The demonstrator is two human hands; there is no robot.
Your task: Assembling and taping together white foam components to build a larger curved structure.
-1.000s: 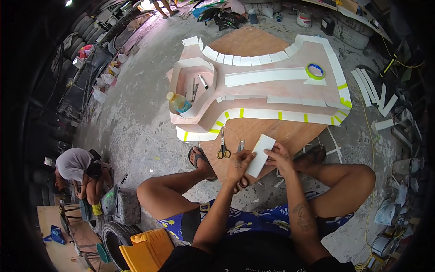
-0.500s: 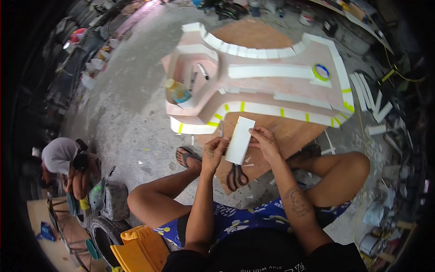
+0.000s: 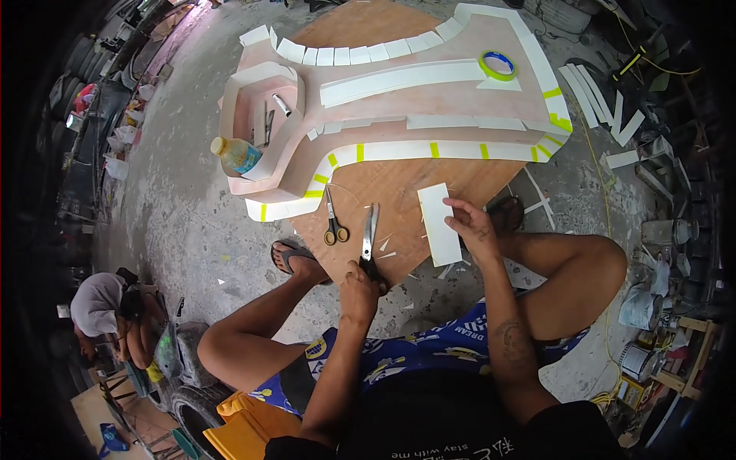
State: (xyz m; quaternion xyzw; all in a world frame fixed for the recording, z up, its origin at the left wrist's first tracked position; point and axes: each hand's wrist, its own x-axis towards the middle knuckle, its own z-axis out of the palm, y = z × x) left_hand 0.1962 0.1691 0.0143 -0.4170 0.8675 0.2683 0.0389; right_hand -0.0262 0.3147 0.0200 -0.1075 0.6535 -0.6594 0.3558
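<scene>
My left hand (image 3: 358,294) is closed on the black handles of the large scissors (image 3: 368,239), whose metal blades point away from me over the plywood. In my right hand (image 3: 471,230) a white rectangular piece of card (image 3: 439,225) is pinched by its right edge. The card is upright in view, a short way right of the scissors. Left of the scissors lies a smaller pair of scissors (image 3: 334,227) with dark handles. Ahead stands a large pinkish panel form (image 3: 360,100) edged with white card pieces and yellow-green tape.
A tape roll (image 3: 498,66) rests on the form; a bottle (image 3: 236,156) and pens (image 3: 281,105) sit in its recess. White strips (image 3: 586,96) lie at the right. Card scraps dot the plywood (image 3: 399,195). Another person (image 3: 107,307) crouches at the left, near a tyre (image 3: 201,414).
My left hand has let go of the card and taken hold of the large scissors. The right hand has carried the card rightward. My view has shifted, showing the smaller scissors fully.
</scene>
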